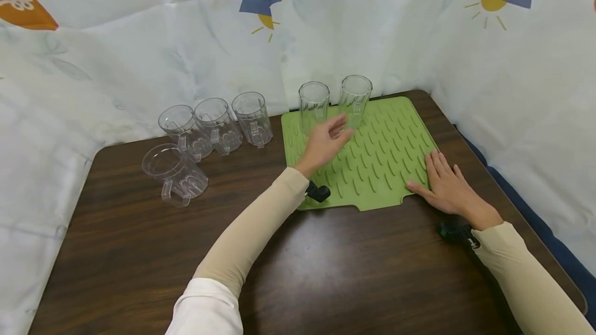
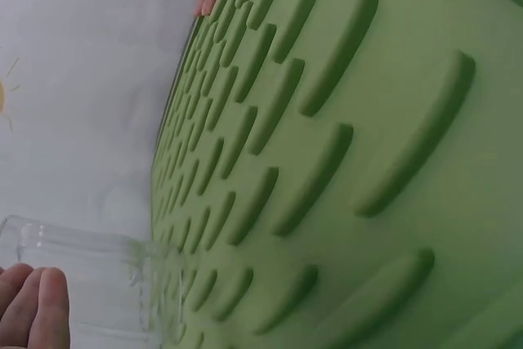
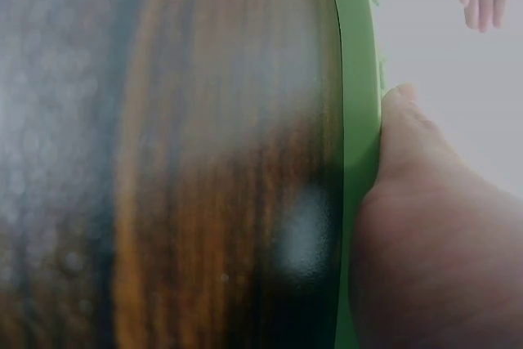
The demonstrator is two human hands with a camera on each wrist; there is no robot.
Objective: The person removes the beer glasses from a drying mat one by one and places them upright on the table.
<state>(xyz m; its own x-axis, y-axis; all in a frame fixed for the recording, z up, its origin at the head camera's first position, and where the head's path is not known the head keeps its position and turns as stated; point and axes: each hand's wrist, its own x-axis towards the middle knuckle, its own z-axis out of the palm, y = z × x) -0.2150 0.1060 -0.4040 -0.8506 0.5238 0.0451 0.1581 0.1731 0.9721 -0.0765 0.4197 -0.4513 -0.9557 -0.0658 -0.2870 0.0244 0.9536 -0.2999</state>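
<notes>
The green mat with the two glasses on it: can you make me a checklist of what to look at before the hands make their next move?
1. Green mat lying flat on the table: ok, it looks flat.
2. Right hand on the mat: ok, it rests at the right front corner.
3. Left glass and right glass apart: ok, a gap shows between their tops.
4. Left hand clear of the right glass: cannot tell, they overlap.
5. Four clear mugs on the mat: not ok, they're on the table.
</notes>
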